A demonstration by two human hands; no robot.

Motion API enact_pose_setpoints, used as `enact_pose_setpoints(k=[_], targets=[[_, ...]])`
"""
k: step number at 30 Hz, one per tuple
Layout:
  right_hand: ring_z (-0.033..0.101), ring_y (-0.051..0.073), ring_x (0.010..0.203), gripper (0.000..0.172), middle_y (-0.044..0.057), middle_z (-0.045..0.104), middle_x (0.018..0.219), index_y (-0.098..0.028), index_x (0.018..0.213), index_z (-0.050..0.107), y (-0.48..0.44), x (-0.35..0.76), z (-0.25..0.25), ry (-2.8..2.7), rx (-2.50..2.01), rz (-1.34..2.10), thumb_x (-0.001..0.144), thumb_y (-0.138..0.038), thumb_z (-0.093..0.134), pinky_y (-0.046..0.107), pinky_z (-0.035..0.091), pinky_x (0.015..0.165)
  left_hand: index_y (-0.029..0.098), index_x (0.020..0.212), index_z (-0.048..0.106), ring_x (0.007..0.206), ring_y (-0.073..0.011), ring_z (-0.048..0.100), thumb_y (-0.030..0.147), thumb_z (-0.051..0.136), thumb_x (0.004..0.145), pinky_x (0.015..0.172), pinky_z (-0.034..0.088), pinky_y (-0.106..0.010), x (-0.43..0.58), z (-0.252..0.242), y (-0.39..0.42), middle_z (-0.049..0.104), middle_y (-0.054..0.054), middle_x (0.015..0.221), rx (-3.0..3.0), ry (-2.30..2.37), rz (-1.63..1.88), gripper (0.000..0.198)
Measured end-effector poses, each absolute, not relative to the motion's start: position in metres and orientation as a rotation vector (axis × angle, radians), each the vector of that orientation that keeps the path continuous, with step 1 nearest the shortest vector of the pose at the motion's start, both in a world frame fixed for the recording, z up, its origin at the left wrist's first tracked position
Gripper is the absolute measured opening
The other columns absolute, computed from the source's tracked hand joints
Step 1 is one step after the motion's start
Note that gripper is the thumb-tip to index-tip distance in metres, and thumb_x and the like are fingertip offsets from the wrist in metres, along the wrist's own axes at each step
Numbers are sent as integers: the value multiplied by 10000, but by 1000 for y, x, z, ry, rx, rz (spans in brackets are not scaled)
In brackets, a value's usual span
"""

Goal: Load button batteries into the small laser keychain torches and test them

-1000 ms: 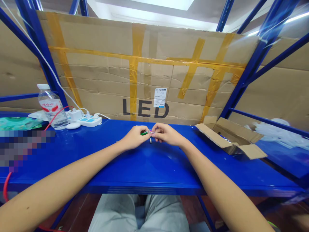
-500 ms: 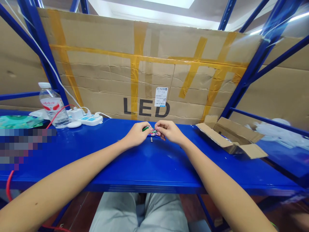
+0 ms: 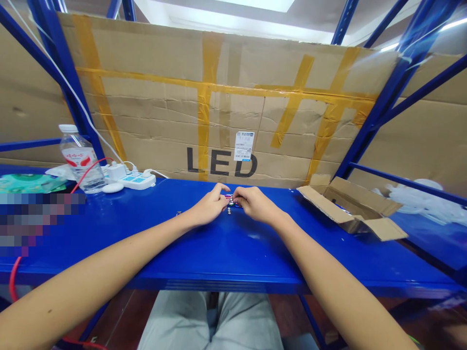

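In the middle of the blue table, a small cluster of slim red and blue pieces with shiny metal ends [image 3: 229, 197] lies between my hands; much of it is hidden. My left hand [image 3: 210, 205] rests at its left side, index finger stretched out and thumb apart from it. My right hand [image 3: 252, 200] bends over the right side, thumb and fingers pinched together; what is in the pinch is too small to make out. Just in front of the cluster sit a few tiny metallic pieces [image 3: 229, 210]. Another small dark piece [image 3: 178, 213] lies beside my left wrist.
An opened cardboard box [image 3: 350, 204] stands to the right, flaps spread. On the left are a water bottle [image 3: 80, 158], a white power strip [image 3: 138, 180], a green packet [image 3: 31, 183] and a red cable [image 3: 15, 277]. A big cardboard sheet [image 3: 164, 116] closes off the back.
The green piece that was in my left hand no longer shows, and that hand's index finger has straightened. My right hand has lowered onto the cluster, fingers drawn closer together.
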State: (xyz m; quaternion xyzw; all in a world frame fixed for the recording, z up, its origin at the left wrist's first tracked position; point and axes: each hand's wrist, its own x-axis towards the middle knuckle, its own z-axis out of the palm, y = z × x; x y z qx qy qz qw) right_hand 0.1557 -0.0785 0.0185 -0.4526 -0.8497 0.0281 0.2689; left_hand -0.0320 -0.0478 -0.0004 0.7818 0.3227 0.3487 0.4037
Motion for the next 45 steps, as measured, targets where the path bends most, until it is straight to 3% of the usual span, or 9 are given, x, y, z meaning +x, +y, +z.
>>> enact_pose_setpoints(k=[5, 12, 20, 27, 35, 41, 45], targets=[[634, 197, 861, 223, 127, 712, 956, -137, 947, 622, -81, 150, 16, -2436, -1338, -128, 882, -28, 439, 240, 385, 705, 207, 1035, 455, 494, -116, 438, 200, 536, 826, 524, 302, -241, -32, -3, -46, 528, 86, 559, 2038, 837, 854, 225], [634, 215, 886, 226, 136, 707, 975, -143, 1001, 606, -84, 147, 19, -2481, -1423, -270, 884, -32, 448, 257, 358, 700, 197, 911, 546, 535, -121, 442, 235, 539, 832, 525, 306, -248, -34, -11, -40, 516, 60, 589, 2138, 880, 856, 87], [623, 198, 847, 211, 120, 702, 946, -146, 961, 610, -82, 151, 19, -2464, -1453, -248, 911, -47, 430, 243, 344, 674, 197, 1034, 530, 548, -126, 479, 270, 556, 843, 556, 347, -246, -36, -4, -41, 538, 70, 581, 2119, 792, 938, 206], [610, 206, 881, 240, 127, 693, 949, -138, 963, 609, -87, 145, 21, -2491, -1410, -279, 878, -1, 432, 254, 347, 705, 204, 973, 502, 548, -126, 478, 281, 573, 842, 543, 328, -241, -37, -6, -39, 549, 68, 582, 2138, 866, 897, 167], [591, 171, 788, 162, 79, 687, 870, -165, 969, 580, -75, 165, 22, -2225, -1449, -51, 915, -98, 443, 236, 346, 667, 173, 825, 587, 517, -112, 472, 317, 620, 812, 504, 328, -235, -39, -3, -26, 568, 29, 592, 2025, 930, 948, 149], [581, 165, 744, 96, 51, 674, 810, -173, 901, 575, -69, 176, 19, -2099, -1470, 124, 899, -146, 483, 246, 370, 662, 181, 905, 577, 439, -114, 482, 279, 603, 832, 438, 364, -233, -45, -1, -20, 548, 36, 545, 1959, 902, 1003, 125], [609, 193, 855, 95, 71, 693, 950, -167, 926, 597, -71, 170, 16, -2119, -1385, 176, 859, -234, 595, 284, 419, 754, 195, 963, 574, 492, -131, 539, 267, 615, 821, 453, 421, -245, -46, 0, -23, 597, 20, 622, 2008, 826, 1059, 164]])
